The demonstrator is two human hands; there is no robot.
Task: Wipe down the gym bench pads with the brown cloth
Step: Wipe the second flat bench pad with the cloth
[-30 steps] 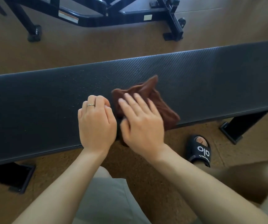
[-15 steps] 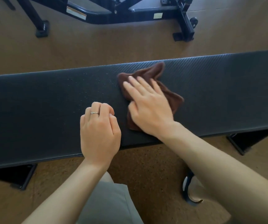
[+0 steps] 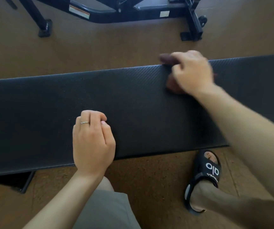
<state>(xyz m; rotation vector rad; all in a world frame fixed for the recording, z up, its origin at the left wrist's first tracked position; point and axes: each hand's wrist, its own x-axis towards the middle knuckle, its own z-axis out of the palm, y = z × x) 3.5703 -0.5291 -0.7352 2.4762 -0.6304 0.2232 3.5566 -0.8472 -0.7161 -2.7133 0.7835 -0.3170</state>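
A black textured bench pad (image 3: 141,103) spans the frame above a brown cork-like floor (image 3: 133,45); a black equipment frame (image 3: 116,12) stands at upper centre. The left hand (image 3: 91,141), wearing a ring, rests on the pad's near edge with fingers curled, holding nothing. The right hand (image 3: 192,73), blurred, presses the brown cloth (image 3: 165,57) at the pad's far edge, upper right, fingers bent over it. A black slide sandal (image 3: 205,172) is at lower right.

A single wide-angle head view looks forward and steeply down from just above the worktop (image 3: 133,104), which crosses the frame from left to right, close to the lens. Floor (image 3: 133,47) shows beyond it, and the person's own legs at the bottom edge.
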